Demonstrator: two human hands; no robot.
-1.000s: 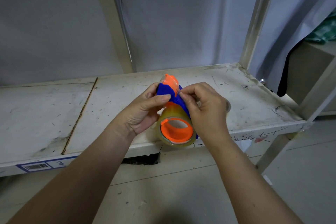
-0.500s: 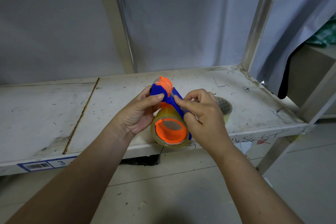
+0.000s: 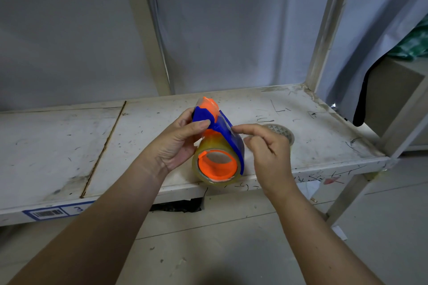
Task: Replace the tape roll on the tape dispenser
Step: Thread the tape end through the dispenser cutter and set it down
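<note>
A blue and orange tape dispenser [image 3: 222, 132] is held over the front edge of the shelf, with a clear yellowish tape roll [image 3: 203, 149] seated on its orange hub [image 3: 217, 165]. My left hand [image 3: 178, 143] grips the dispenser's upper blue part, thumb on top. My right hand [image 3: 266, 148] hovers just right of the dispenser, forefinger tip close to its blue side, fingers curled and holding nothing that I can see. A second tape roll [image 3: 281, 133] lies flat on the shelf, partly hidden behind my right hand.
The worn white shelf [image 3: 115, 146] has a seam on the left and a barcode label [image 3: 46, 213] on its front edge. Metal uprights [image 3: 324, 30] stand at the back and right. Grey sheeting hangs behind. Below is grey floor.
My right hand has let go of the dispenser's blue side and drawn back to the right, uncovering more of the roll on the shelf. The left hand keeps its grip.
</note>
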